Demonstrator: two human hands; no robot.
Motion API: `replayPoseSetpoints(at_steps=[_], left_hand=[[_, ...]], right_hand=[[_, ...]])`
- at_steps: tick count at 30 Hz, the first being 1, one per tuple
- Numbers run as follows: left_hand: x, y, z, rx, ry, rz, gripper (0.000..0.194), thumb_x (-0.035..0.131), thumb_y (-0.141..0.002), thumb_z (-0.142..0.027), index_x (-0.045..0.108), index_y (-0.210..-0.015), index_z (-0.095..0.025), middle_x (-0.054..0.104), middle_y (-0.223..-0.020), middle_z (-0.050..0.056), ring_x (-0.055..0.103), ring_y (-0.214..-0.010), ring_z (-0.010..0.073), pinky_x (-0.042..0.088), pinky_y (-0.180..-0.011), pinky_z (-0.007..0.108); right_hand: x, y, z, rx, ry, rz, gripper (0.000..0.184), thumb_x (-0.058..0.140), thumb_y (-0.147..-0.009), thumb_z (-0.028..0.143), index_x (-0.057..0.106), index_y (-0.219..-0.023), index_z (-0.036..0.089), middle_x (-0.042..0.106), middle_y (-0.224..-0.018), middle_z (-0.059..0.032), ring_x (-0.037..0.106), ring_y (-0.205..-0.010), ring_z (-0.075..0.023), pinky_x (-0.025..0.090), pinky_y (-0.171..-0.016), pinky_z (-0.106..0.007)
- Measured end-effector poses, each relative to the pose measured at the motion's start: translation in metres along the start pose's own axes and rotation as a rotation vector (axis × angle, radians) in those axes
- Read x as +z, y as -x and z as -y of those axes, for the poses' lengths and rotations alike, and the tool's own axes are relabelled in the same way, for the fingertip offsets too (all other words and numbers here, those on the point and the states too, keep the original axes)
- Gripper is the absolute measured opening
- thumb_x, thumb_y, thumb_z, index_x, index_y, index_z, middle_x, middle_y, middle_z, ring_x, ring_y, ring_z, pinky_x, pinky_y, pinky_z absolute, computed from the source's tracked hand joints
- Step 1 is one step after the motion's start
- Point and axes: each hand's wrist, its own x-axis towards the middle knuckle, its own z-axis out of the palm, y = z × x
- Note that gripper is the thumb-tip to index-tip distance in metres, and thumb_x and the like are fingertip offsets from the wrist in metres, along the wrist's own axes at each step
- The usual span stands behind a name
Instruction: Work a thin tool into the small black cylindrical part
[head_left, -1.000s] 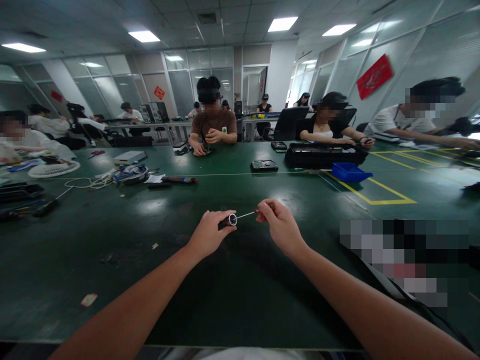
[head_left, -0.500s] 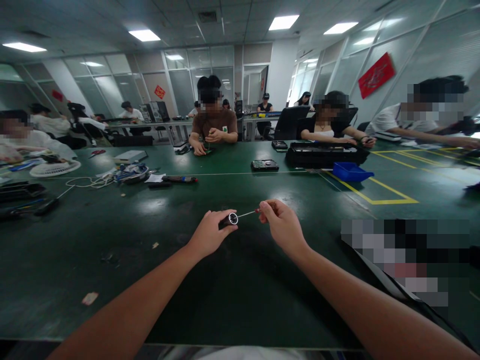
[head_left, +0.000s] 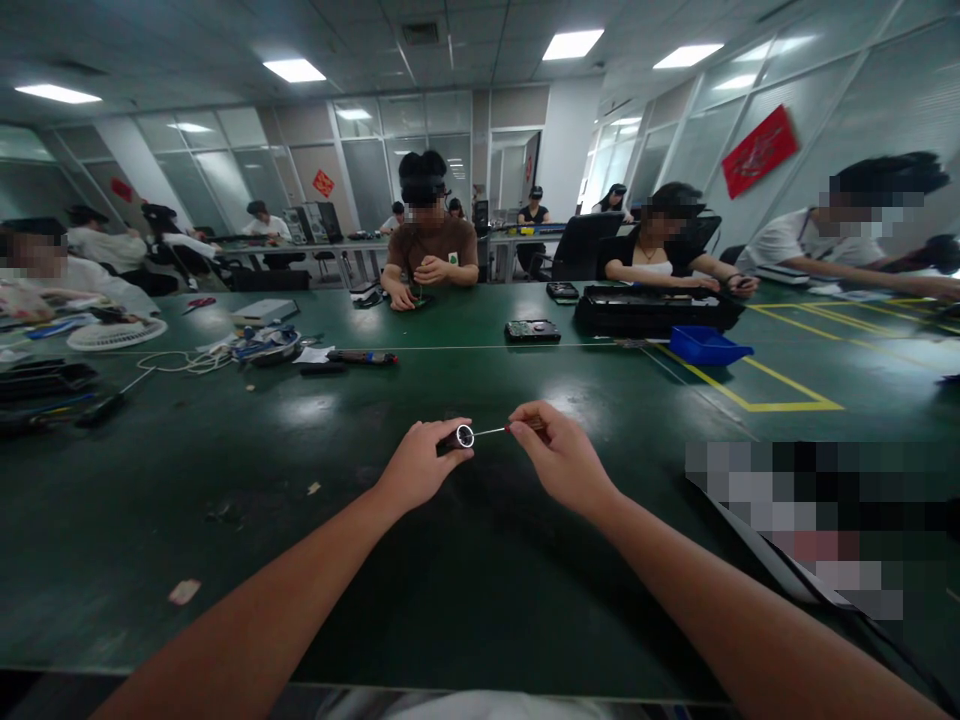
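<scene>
My left hand point(head_left: 421, 462) is closed around a dark cylindrical piece point(head_left: 465, 436) with a bright ring at its open end, which faces right. In my right hand point(head_left: 551, 450) the fingers grip the reddish handle of a screwdriver point(head_left: 491, 431). Its thin metal shaft points left, and the tip reaches the ringed end; whether it sits inside cannot be made out. Both hands are held above the green tabletop point(head_left: 465, 600), and most of the cylinder is hidden by my left fingers.
Across the table lie a hard drive point(head_left: 532, 330), a long black housing point(head_left: 660, 308) and a blue bin point(head_left: 709, 345). A dark tool with a red tip point(head_left: 364, 357) and cables point(head_left: 195, 362) are at left. Several people sit around.
The screwdriver has tilted closer to level, and my right fingers have shifted on its handle. My left hand keeps its hold on the cylinder. The whole view has shifted slightly.
</scene>
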Motion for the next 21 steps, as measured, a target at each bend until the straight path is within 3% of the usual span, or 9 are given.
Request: replayPoseSetpoints(at_steps=[3,6,11,14,18,21], left_hand=[[0.0007,-0.0007,0.0013,0.003,0.002,0.011,0.042,0.067,-0.085,-0.032,0.062,-0.127,-0.029,0.069,-0.110,0.004,0.060,-0.102,0.0243,0.040,-0.101,0.045],[0.0015,-0.0008,0.0010,0.014,0.011,0.035,0.043,0.068,-0.084,-0.030,0.062,-0.127,-0.027,0.069,-0.110,0.005,0.060,-0.101,0.0239,0.043,-0.096,0.041],[0.0020,-0.0011,0.0037,0.023,0.024,0.021,0.044,0.067,-0.084,-0.029,0.061,-0.128,-0.029,0.068,-0.111,0.004,0.060,-0.102,0.0232,0.044,-0.094,0.038],[0.0025,-0.0014,0.0061,0.012,0.036,0.004,0.044,0.067,-0.084,-0.028,0.061,-0.128,-0.028,0.067,-0.112,0.004,0.059,-0.105,0.0228,0.044,-0.095,0.037],[0.0036,-0.0005,0.0052,0.033,0.043,0.027,0.043,0.068,-0.084,-0.027,0.062,-0.126,-0.029,0.068,-0.110,0.003,0.060,-0.102,0.0223,0.045,-0.092,0.036],[0.0037,0.0001,0.0048,0.045,0.036,0.041,0.043,0.068,-0.084,-0.027,0.062,-0.126,-0.030,0.068,-0.108,0.003,0.060,-0.101,0.0224,0.045,-0.090,0.037]], right_hand=[[-0.0002,0.0008,0.0013,0.011,0.035,0.052,0.025,0.046,-0.094,0.037,0.065,-0.092,0.021,0.064,-0.072,-0.0006,0.059,-0.063,-0.0165,0.043,-0.060,-0.029],[0.0001,0.0002,0.0003,0.047,0.080,0.022,0.036,0.038,-0.097,0.043,0.067,-0.093,0.022,0.066,-0.073,-0.0020,0.059,-0.061,-0.0167,0.042,-0.058,-0.030],[0.0015,0.0004,-0.0018,0.013,0.096,0.020,0.034,0.040,-0.096,0.031,0.055,-0.124,0.021,0.068,-0.083,-0.0038,0.061,-0.067,-0.0182,0.044,-0.063,-0.032],[0.0009,0.0009,-0.0004,0.002,0.097,0.059,0.031,0.038,-0.096,0.028,0.058,-0.118,0.021,0.067,-0.082,-0.0028,0.061,-0.070,-0.0181,0.044,-0.064,-0.031],[-0.0002,0.0001,0.0023,0.020,0.120,0.053,0.033,0.037,-0.098,0.037,0.066,-0.104,0.023,0.070,-0.084,-0.0033,0.062,-0.069,-0.0187,0.042,-0.063,-0.032],[0.0006,-0.0004,0.0017,0.029,0.116,0.044,0.032,0.042,-0.096,0.035,0.059,-0.121,0.023,0.071,-0.087,-0.0040,0.060,-0.067,-0.0189,0.041,-0.061,-0.032]])
